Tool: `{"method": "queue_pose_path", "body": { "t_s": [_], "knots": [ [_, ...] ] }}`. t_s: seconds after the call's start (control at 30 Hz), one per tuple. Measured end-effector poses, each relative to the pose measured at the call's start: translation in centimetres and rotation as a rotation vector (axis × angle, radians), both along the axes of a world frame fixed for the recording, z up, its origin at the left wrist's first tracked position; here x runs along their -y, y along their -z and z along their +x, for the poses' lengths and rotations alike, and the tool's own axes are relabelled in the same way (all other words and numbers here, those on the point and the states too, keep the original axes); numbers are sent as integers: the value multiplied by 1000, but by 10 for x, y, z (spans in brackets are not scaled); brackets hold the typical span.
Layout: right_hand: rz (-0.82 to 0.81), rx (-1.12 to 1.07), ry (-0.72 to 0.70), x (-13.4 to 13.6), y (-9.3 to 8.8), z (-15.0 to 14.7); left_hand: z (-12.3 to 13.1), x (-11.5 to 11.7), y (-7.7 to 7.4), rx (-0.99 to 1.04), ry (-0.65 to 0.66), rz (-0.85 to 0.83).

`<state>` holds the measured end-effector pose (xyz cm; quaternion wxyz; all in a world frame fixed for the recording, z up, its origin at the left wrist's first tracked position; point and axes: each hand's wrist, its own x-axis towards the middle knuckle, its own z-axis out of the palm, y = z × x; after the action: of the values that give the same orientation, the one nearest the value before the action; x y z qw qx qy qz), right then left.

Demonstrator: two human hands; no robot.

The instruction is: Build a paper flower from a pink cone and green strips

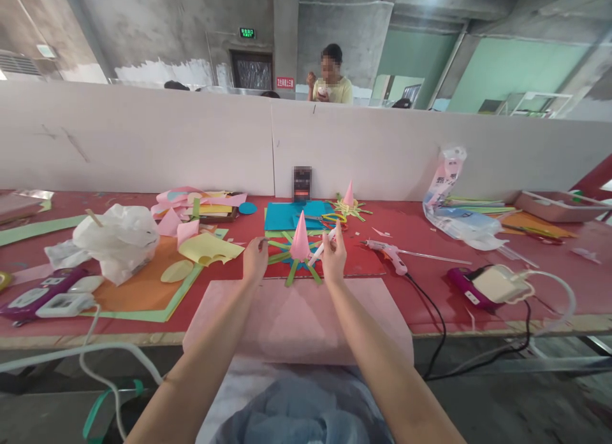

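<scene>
A pink paper cone (pixel 300 237) stands upright on a blue piece with green paper strips (pixel 292 270) fanning out around it, on the red table (pixel 411 304). My left hand (pixel 255 260) sits just left of the cone, its fingers pinched on the end of a green strip. My right hand (pixel 334 257) is just right of the cone, closed around a white stick-like object (pixel 320 249) that points toward the cone's base. A sheet of pink paper (pixel 296 316) lies under my forearms and hangs over the table's front edge.
A glue gun (pixel 389 253) with a black cord lies right of my hands. A second pink cone (pixel 349 195) and blue paper (pixel 284 216) sit behind. Paper scraps, a white plastic bag (pixel 119 237) and power strips (pixel 43 294) lie left. A person stands beyond the white partition (pixel 143 141).
</scene>
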<state>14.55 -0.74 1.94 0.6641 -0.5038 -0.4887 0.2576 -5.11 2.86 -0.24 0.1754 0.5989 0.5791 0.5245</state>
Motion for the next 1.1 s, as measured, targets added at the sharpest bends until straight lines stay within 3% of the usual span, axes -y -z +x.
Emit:
{"method": "queue_pose_path", "body": {
  "t_s": [0.13, 0.37, 0.6, 0.73, 0.9, 1.1],
  "knots": [
    [27, -11, 20, 3, 1, -4, 2, -1, 5, -60, 35, -65],
    [18, -108, -85, 0, 7, -6, 5, 7, -5, -140, 29, -110],
    [-15, 29, -89, -7, 17, -8, 10, 7, -4, -316, 146, -228],
    [-41, 43, -71, -8, 18, -8, 11, 6, -1, -227, 197, -210],
    [-42, 74, -60, -7, 17, -8, 9, 5, -4, -63, 168, -165],
    [-66, 114, -16, -6, 15, -7, 10, 6, -6, -99, 216, -53]
  ]
}}
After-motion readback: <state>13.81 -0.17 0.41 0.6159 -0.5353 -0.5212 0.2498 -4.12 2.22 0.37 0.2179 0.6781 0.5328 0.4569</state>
